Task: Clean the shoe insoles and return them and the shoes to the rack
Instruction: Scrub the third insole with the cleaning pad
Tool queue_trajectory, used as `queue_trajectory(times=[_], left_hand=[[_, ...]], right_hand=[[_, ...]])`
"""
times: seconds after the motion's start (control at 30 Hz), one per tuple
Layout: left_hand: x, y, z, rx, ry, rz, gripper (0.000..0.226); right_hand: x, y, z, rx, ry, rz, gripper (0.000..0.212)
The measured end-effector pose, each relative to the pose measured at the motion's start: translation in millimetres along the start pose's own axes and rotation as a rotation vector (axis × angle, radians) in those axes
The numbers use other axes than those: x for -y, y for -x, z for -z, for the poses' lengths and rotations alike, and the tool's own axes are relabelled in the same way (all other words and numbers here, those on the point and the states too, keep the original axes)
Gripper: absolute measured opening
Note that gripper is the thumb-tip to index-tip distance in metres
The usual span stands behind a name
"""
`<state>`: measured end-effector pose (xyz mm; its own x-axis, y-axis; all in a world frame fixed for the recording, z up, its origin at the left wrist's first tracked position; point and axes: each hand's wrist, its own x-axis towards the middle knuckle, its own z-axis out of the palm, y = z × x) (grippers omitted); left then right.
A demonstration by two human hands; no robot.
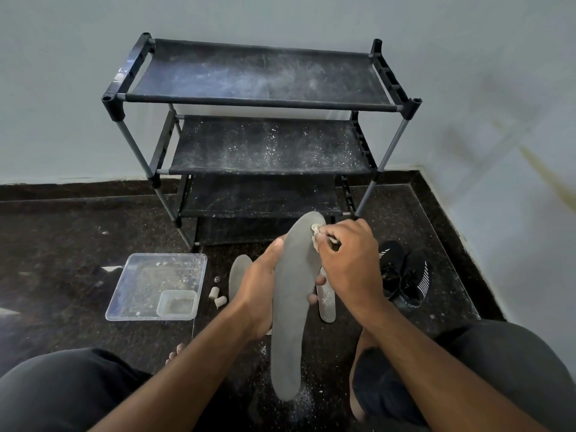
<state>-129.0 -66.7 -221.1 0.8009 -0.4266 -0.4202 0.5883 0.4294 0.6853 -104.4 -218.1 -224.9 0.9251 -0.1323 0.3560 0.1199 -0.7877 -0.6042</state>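
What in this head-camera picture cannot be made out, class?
- Cleaning wad: mostly covered by the right hand; material unclear.
- Insole on the floor: lower part hidden by the left hand.
- Lowest rack shelf: partly blocked by the held insole.
- Lettering on the black shoes: too small.

Rack [261,98] against wall; tray [124,294] front-left on floor; shoes [402,275] front-right.
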Motion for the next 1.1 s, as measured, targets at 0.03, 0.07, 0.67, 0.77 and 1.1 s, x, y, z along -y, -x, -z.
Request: queue_trajectory(times=[0.03,0.07,0.67,0.77,1.1], left_hand=[[2,0,0,0.007,-0.017,-0.001,0.056],[5,1,0,0.017,-0.039,0.003,0.056],[11,-2,5,0.047,-0.027,-0.051,0.05],[13,-1,4,0.046,-0.049,-0.047,0.05],[11,1,0,0.037,-0.023,-0.026,0.048]], right_hand=[[0,0,0,0.002,0.002,-0.004,0.009],[-1,-1,0,-0.006,-0.002,-0.005,0.009],[-3,0,-2,0.011,0.02,-0.035,0.01],[-3,0,-2,0.015,0.025,-0.032,0.008],[-3,1,-2,0.025,0.048,-0.032,0.01]])
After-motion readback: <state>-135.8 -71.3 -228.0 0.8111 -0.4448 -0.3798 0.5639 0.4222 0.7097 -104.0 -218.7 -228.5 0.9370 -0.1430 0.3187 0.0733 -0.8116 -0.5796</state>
